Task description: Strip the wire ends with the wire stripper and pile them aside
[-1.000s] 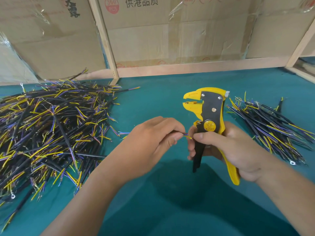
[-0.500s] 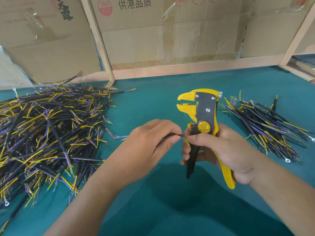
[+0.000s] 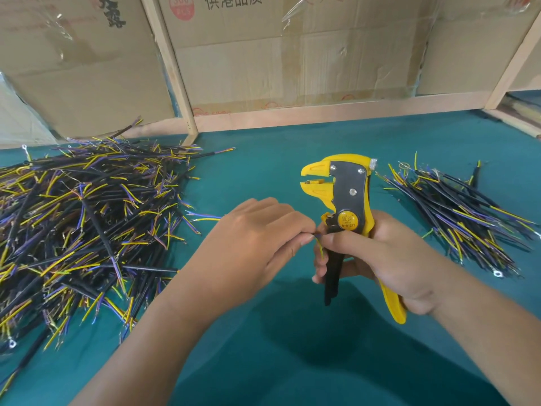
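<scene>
Mid-worktop, left hand (image 3: 257,238) pinching wire (image 3: 319,247) against right hand (image 3: 389,259) gripping upright wire stripper (image 3: 348,200), sorting conductors; next likely feeding end into open jaws, then right-edge pile (image 3: 456,218).

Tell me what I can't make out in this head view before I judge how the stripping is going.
- Wire pinched between the left hand and right hand: mostly covered by the fingers, so its stripped state is unclear.
- Wire stripper handles: wrapped by the right hand.
- Big wire pile: cut off by the left edge.
- Smaller pile: runs off the right edge; bare tips too small to check.
</scene>
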### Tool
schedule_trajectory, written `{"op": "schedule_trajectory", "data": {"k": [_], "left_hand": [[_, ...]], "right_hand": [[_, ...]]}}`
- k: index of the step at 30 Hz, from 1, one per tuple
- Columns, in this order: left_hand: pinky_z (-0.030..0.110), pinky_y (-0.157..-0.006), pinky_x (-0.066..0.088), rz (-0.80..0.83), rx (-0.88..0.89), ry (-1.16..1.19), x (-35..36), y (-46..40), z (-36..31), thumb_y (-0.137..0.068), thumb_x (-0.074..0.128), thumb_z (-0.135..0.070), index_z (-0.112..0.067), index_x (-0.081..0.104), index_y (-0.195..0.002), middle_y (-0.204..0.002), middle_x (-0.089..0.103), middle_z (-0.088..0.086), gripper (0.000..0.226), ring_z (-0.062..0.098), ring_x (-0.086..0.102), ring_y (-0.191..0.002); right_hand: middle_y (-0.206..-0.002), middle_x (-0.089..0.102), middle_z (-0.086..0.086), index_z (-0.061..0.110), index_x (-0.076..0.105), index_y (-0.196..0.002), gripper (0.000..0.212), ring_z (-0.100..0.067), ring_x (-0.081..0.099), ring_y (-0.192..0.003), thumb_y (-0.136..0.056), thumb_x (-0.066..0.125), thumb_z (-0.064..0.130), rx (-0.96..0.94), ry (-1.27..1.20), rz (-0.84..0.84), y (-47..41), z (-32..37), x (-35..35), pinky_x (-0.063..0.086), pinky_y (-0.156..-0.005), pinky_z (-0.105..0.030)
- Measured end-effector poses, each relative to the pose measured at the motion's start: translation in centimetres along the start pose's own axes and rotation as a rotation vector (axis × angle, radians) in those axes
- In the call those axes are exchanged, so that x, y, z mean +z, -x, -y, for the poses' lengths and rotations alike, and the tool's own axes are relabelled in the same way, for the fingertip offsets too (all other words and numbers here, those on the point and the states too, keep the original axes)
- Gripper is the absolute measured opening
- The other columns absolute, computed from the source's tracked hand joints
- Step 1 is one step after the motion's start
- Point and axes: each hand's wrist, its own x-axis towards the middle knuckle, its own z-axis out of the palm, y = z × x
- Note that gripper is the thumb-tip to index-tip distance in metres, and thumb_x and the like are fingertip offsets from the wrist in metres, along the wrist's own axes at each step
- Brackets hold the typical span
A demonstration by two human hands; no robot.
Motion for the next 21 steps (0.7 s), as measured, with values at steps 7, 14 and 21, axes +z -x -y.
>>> {"op": "schedule_trajectory", "data": {"k": [7,14,21], "left_hand": [[0.041,-0.065,0.051,0.05,-0.021,0.025,-0.16,0.24,-0.37,-0.101,0.046,-0.026,-0.01,0.071,-0.1,-0.085,0.067,-0.001,0.029,0.023,0.061,-0.076],[0.014,-0.055,0.031,0.105,-0.181,0.338,0.2,0.58,0.04,-0.098,0.055,-0.026,-0.031,0.061,-0.093,-0.07,0.053,-0.022,0.009,0.005,0.043,-0.059],[0.019,-0.055,0.036,0.095,-0.196,0.367,0.47,0.6,-0.52,-0.093,0.057,-0.042,-0.04,0.049,-0.101,-0.074,0.054,-0.021,0.012,0.006,0.046,-0.059]], "right_hand": [[-0.069,0.07,-0.012,0.011,0.067,-0.081,0.02,-0.04,0.067,-0.075,-0.081,0.059,0.029,-0.051,0.236,-0.076,-0.03,-0.37,0.31,0.055,-0.086,-0.061],[-0.068,0.071,-0.007,0.022,0.067,-0.077,0.012,-0.034,0.066,-0.074,-0.078,0.057,0.03,-0.111,0.358,-0.086,0.2,0.0,0.21,0.055,-0.081,-0.057],[-0.065,0.063,-0.006,0.017,0.067,-0.069,0.015,-0.027,0.063,-0.061,-0.079,0.058,0.02,-0.013,0.051,-0.024,0.2,0.04,0.32,0.06,-0.077,-0.058]]}}
